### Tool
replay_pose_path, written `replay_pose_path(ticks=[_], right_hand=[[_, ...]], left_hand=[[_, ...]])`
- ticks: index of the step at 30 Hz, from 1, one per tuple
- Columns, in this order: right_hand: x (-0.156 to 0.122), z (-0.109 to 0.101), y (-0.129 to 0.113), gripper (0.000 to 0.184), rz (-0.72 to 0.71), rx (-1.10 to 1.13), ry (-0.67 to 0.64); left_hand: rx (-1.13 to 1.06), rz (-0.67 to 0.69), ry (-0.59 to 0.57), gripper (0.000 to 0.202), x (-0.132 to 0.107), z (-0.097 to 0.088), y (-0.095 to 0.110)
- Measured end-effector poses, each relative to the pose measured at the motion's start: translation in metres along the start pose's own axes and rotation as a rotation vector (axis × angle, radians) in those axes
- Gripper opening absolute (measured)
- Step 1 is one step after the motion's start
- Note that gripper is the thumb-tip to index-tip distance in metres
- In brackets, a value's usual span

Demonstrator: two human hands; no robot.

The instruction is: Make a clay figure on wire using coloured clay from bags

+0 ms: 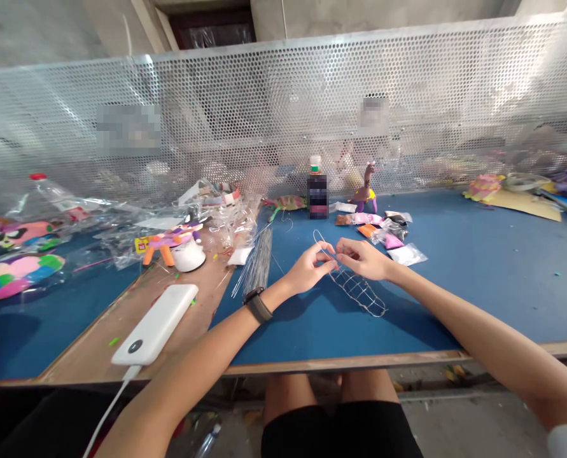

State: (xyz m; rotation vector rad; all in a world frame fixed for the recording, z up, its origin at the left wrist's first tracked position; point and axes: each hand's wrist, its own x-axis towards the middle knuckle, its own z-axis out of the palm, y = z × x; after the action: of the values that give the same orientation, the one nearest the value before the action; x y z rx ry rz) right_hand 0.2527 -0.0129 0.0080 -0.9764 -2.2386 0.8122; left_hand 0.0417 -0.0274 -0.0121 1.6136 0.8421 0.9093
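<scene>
Both my hands meet over the blue table (478,280), pinching a thin wire frame (359,289) shaped like a long mesh cage. My left hand (307,268), with a watch on its wrist, has its fingers pinched on the wire near the frame's upper loop. Facing it, my right hand (366,257) also closes its fingers on the same wire. The frame's lower end rests on the table toward me. A bundle of straight wires (259,261) lies just left of my left hand.
A white power bank (156,324) with a cable lies on a wooden board (121,331) at the left. Colourful foam figures (168,242), plastic bags, a small bottle (317,187) and packets (388,232) crowd the back. A perforated metal screen (283,102) walls the far edge.
</scene>
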Motion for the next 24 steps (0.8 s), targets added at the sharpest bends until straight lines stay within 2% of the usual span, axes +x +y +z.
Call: replay_pose_path(ticks=[10, 19, 24], right_hand=[[0.000, 0.005, 0.011, 0.025, 0.059, 0.253, -0.047], [0.001, 0.008, 0.011, 0.043, 0.149, 0.197, 0.005], [0.002, 0.008, 0.007, 0.040, 0.173, 0.213, 0.024]], left_hand=[[-0.079, -0.011, 0.028, 0.033, 0.004, -0.006, -0.004], [-0.133, -0.045, 0.175, 0.029, 0.009, -0.017, -0.006], [-0.141, -0.102, 0.147, 0.026, 0.008, -0.020, -0.009]])
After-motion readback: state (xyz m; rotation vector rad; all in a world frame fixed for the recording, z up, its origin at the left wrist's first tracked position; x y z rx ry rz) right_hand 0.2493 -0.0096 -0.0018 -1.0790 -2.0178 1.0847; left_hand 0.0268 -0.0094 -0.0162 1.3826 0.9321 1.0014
